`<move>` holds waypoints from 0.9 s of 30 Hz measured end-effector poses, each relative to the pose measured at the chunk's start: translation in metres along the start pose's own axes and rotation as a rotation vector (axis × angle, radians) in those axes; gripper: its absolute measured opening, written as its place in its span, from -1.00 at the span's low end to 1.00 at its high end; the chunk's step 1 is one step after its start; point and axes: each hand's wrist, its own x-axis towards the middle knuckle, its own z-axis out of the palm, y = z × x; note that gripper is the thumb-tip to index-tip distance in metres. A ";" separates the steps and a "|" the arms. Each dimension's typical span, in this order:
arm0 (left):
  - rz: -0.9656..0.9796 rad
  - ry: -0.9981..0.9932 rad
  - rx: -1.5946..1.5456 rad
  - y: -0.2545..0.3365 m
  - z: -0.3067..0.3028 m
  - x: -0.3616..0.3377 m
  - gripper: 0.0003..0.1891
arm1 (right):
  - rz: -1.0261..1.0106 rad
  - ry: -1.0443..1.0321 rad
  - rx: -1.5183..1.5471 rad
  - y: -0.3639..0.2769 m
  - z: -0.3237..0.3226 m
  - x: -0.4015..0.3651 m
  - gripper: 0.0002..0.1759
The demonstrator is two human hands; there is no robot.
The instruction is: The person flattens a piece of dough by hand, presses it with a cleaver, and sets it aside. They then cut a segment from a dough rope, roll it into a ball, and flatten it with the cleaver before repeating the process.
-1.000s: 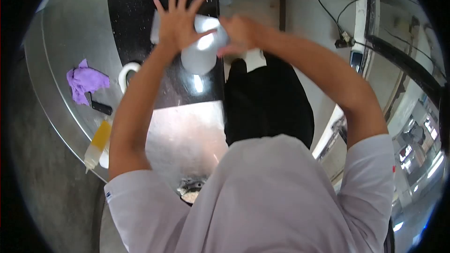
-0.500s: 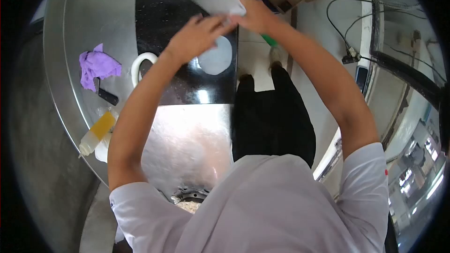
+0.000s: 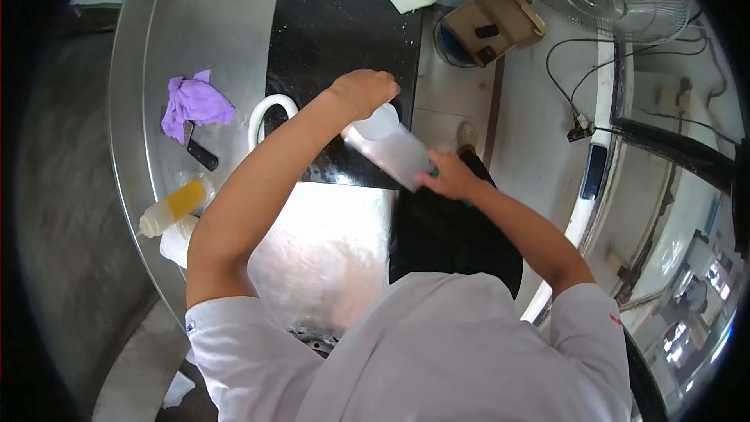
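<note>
From the head camera, the broad blade (image 3: 394, 154) has come down. Half a second ago it was raised high over the far end of the black slab (image 3: 336, 23); now it lies low and slanted across the slab's near edge, its far end touching the white disc (image 3: 378, 122). The right hand (image 3: 447, 180) is closed around the blade's near end, where a sliver of green handle shows. The left hand (image 3: 364, 91) was spread flat a second ago. It now sits knuckles-up with fingers curled at the disc's far rim, and whether it grips the disc or only steadies it cannot be told. So both hands have moved from the air down to the slab surface, with tool and disc in contact. The disc is pale, round and smooth, with a soft sheen. It lies on the slab near its right-hand edge, partly covered by the left hand and the blade tip. On the steel counter (image 3: 211, 16) to the left lie a purple cloth (image 3: 197, 101), a small black object (image 3: 202, 155) just beside it, and a squeeze bottle (image 3: 173, 208) of yellow liquid nearer the body. A white loop handle (image 3: 268, 112) sits at the slab's left edge.
</note>
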 end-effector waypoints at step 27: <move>-0.795 0.914 -1.466 -0.204 -0.072 0.013 -0.70 | -0.053 -0.497 -0.328 -0.027 -0.158 0.142 -0.41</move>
